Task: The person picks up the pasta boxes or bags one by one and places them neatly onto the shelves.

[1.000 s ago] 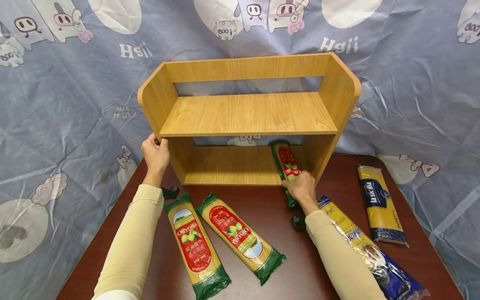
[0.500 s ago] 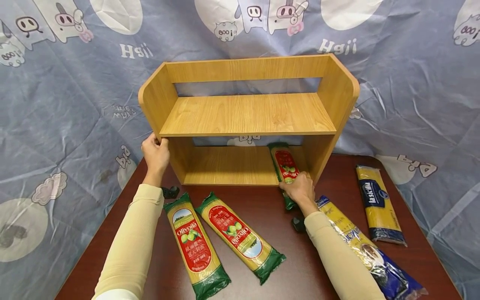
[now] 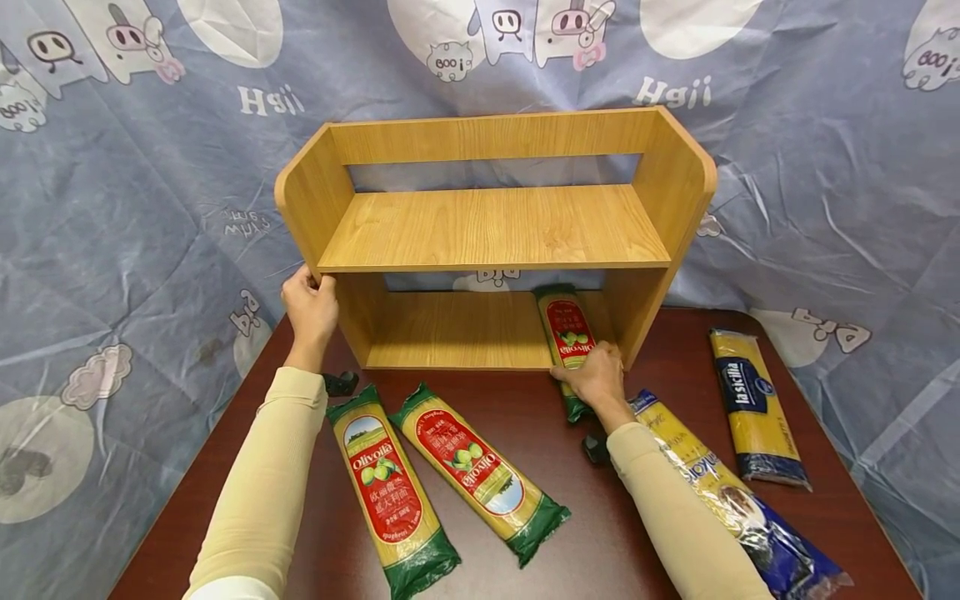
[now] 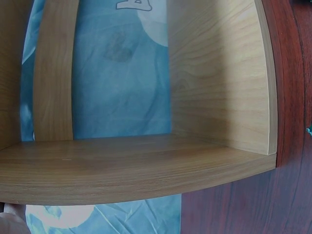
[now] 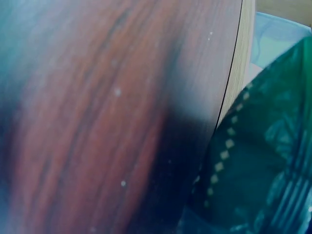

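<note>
Right grip (image 3: pixel 597 375) closed across spaghetti packet (image 3: pixel 564 325); left grip (image 3: pixel 310 308) curled on shelf unit (image 3: pixel 495 229). Squaring the packet to the side panel (image 3: pixel 628 304) beside the right grip seems advisable.

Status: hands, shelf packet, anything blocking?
Left hand grips shelf side. Right hand holds pasta packet, partly on lower level, sticking out front. No visible obstruction.

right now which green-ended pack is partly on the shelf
The rightmost green-ended pack, in the right hand; the left pack and middle pack lie wholly on the table.
</note>
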Demonstrator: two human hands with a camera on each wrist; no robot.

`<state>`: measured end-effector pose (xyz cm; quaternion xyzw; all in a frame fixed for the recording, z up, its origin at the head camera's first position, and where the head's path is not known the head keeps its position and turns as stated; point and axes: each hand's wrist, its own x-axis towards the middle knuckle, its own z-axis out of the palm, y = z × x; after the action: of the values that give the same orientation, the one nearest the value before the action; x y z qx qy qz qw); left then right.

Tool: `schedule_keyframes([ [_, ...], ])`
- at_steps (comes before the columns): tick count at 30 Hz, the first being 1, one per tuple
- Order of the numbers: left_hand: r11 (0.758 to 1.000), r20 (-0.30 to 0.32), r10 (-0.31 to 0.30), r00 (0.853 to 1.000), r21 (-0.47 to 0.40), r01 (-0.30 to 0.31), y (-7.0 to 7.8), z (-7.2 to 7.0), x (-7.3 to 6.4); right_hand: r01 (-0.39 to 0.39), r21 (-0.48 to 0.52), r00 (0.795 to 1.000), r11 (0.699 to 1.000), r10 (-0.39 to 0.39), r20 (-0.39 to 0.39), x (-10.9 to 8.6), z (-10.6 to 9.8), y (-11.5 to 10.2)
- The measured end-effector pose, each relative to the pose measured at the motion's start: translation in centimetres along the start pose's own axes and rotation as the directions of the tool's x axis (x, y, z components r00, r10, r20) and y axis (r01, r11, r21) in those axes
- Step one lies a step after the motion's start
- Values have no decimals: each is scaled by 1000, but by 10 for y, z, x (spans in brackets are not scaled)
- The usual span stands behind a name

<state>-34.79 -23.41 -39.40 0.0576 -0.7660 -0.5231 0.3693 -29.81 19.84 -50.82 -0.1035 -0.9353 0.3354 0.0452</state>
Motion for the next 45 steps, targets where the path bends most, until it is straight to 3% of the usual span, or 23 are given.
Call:
schedule_keyframes([
  [23, 1000, 4, -5, 1000, -21, 5, 3, -2, -1, -1, -11, 998, 1000, 0, -61, -12, -7, -1],
  [45, 999, 27, -32, 999, -19, 33, 5, -4, -1, 49, 47, 996, 998, -46, -73, -45, -28, -11],
])
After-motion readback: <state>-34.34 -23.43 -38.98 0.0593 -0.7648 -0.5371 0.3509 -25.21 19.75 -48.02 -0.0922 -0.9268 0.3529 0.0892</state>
